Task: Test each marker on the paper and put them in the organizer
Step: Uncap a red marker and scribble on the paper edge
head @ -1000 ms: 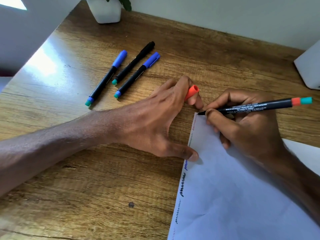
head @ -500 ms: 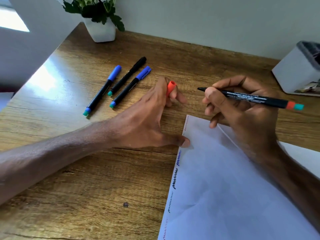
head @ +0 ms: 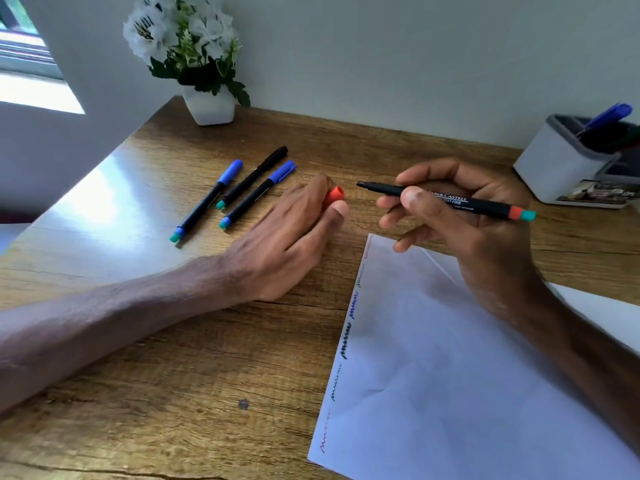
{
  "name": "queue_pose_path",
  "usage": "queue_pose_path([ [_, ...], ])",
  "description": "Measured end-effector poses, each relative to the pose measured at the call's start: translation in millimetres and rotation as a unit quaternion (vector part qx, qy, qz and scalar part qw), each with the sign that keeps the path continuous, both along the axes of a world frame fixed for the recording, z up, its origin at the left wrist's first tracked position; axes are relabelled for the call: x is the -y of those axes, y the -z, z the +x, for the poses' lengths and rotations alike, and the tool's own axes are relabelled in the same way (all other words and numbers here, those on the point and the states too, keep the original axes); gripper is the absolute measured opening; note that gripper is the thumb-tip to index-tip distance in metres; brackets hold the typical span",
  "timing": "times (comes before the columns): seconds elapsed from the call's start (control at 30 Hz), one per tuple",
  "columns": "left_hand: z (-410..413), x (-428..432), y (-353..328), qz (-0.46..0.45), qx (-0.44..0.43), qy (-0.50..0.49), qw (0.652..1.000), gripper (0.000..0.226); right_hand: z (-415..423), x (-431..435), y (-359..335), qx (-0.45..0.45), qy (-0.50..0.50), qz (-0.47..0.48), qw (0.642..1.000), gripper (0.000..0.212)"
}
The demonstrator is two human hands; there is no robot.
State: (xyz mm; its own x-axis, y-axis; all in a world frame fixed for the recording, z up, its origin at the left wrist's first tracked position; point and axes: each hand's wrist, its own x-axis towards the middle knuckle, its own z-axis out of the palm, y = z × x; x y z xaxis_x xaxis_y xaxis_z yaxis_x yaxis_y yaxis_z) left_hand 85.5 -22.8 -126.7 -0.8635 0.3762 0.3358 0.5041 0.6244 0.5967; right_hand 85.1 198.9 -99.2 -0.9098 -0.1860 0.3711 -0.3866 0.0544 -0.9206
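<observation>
Paper lies nearest me on the wood surface, its left edge lined with short test squiggles in several colours. Past its top corner my right hand holds the uncapped marker above the surface, fingers closed round the barrel, tip pointing left and clear of the sheet. My left hand rests just left of the tip, its fingers pinching the orange cap, open mouth turned toward the tip, a small gap between them.

I judge the step in hand is recapping. To do it well I would keep the barrel level, bring the cap mouth straight onto the tip along the marker's axis, and press until it seats, so ink does not smear my fingers.

Farther left, three capped markers lie side by side, well apart from the paper; I take them as not yet tested. At the far right stands the organizer, with a blue pen already in it. A flower pot sits by the wall.
</observation>
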Motion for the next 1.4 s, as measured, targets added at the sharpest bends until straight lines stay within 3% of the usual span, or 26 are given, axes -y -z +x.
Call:
queue_pose_path([
  [0.37,-5,2,3,-0.019,-0.056,0.032,0.998,0.015,9,-2,-2,-0.036,-0.012,0.006,0.999,0.016],
  [0.53,-5,3,4,-0.013,-0.064,0.031,0.997,0.012,9,-8,-3,-0.030,-0.003,-0.016,0.999,0.004],
  [0.83,-11,5,3,-0.027,-0.118,0.050,0.991,0.037,4,-10,-5,-0.009,-0.039,0.038,0.998,0.018],
  [0.97,-13,7,-2,0.010,-0.162,0.056,0.985,0.039,2,-12,-7,0.028,-0.047,0.021,0.998,0.018],
  [1.13,-11,4,-2,-0.009,-0.205,0.109,0.973,0.041,1,-7,-2,0.027,-0.076,0.024,0.996,0.012],
  [1.4,-4,-1,0,0.043,-0.164,0.111,0.979,0.023,2,-1,0,-0.030,-0.084,0.020,0.996,0.013],
])
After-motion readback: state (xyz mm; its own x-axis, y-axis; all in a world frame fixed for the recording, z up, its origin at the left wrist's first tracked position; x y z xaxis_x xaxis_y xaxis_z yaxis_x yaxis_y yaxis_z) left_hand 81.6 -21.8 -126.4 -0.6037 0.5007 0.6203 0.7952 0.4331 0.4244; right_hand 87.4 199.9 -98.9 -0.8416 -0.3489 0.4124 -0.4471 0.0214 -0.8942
